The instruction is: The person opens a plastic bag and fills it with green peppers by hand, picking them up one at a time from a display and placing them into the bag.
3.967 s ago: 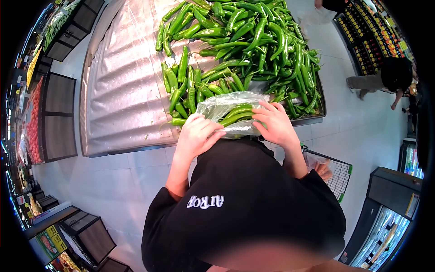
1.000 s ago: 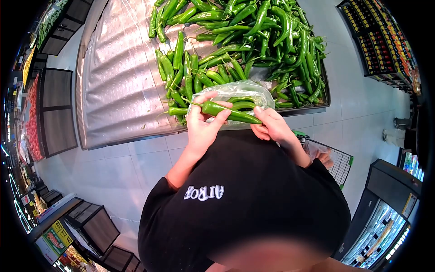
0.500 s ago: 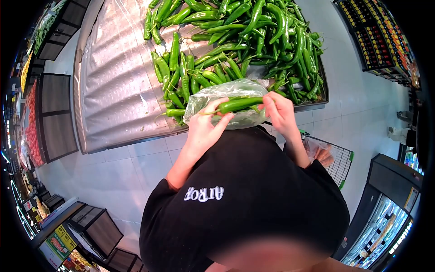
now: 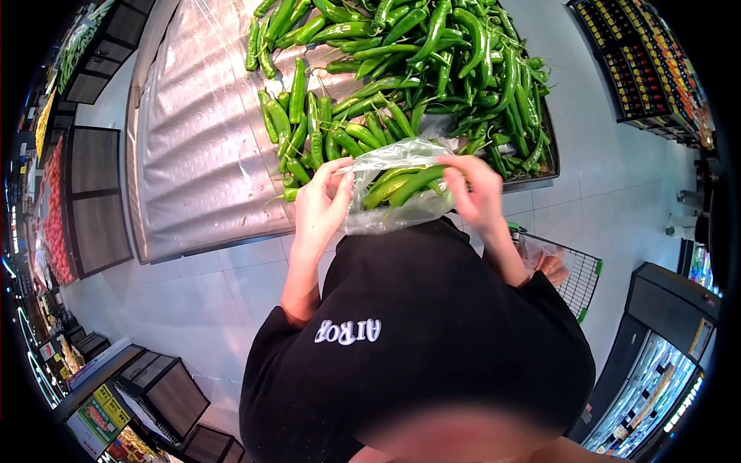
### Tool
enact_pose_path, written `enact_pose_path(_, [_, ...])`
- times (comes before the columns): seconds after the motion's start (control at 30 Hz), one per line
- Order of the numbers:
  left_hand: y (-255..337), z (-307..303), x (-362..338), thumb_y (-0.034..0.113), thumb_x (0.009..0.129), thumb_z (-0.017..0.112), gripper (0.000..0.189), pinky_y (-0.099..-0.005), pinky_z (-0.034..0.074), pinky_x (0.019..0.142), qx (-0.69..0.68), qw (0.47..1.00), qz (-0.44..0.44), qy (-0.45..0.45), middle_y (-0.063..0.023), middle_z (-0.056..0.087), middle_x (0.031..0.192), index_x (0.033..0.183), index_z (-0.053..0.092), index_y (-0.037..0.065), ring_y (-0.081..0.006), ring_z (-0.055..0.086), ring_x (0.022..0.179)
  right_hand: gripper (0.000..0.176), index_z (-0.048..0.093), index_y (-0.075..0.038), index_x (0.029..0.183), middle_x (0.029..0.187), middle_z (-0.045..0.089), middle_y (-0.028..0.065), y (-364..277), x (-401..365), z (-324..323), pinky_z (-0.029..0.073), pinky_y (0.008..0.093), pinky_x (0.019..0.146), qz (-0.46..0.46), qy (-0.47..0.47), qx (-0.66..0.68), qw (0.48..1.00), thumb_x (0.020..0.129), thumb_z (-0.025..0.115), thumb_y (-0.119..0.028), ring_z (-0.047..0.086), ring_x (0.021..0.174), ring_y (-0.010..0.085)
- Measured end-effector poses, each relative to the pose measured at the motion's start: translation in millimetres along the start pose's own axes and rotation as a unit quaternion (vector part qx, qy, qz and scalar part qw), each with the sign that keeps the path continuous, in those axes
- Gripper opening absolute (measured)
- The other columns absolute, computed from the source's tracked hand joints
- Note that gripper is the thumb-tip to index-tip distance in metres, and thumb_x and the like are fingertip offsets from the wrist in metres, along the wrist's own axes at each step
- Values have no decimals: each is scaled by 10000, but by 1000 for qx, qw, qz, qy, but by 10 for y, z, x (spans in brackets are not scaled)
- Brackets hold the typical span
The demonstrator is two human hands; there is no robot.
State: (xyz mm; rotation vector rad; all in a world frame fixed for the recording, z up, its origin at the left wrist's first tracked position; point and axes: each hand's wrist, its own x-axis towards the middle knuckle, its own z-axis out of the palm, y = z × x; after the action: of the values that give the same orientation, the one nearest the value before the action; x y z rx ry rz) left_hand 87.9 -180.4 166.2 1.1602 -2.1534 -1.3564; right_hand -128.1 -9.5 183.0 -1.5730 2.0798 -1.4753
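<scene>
A clear plastic bag [image 4: 367,220] is spread between my hands, above the near edge of the produce display. My left hand [image 4: 323,199] pinches the bag's left rim between thumb and fingers. On the right, my right hand [image 4: 477,189] has its fingers curled at the upper end of a long green chili pepper [image 4: 417,186], which slants down across the bag's mouth. Other green peppers [image 4: 384,190] lie beside it in the bag. Just beyond the bag, a heap of loose green chili peppers [image 4: 378,54] covers the display.
Left of the heap, the ridged metallic display surface [image 4: 193,154] slopes toward me. A shopping cart [image 4: 575,278] holding a bagged item [image 4: 548,258] stands at my right side. Shelves of packaged goods [image 4: 644,65] stand at far right, and red produce [image 4: 55,216] at far left.
My left hand has moved left, from the pepper's tip to the bag's rim, and the bag's mouth is wider. The pepper at my right hand has tilted down into the bag.
</scene>
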Motion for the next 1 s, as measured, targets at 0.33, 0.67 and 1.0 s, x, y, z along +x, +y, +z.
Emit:
enact_pose_path(0.33, [-149, 31, 31, 167, 909, 710, 294, -267, 475, 580, -52, 998, 28, -3, -20, 634, 661, 1194, 703, 93, -86, 590, 579, 250, 669, -35, 1103, 1193, 676, 105, 224, -118, 55, 455, 404, 954, -10, -224, -179, 958, 891, 694, -166, 628, 1112, 294])
enact_pose_path(0.67, [-76, 9, 75, 126, 935, 686, 346, -237, 467, 599, -69, 997, 19, -35, 5, 639, 685, 1273, 653, 62, -49, 572, 615, 535, 560, -64, 1364, 1255, 666, 101, 283, -105, -67, 451, 395, 874, -8, -255, -191, 948, 860, 704, -174, 627, 997, 310])
enact_pose_path(1.0, [-96, -14, 129, 150, 980, 665, 350, -198, 380, 542, -158, 986, -23, -40, 19, 657, 726, 1311, 619, 45, -4, 475, 582, 542, 568, -67, 1352, 1104, 679, 120, 360, -130, -66, 502, 393, 803, 6, -268, -70, 961, 833, 724, -98, 637, 919, 316])
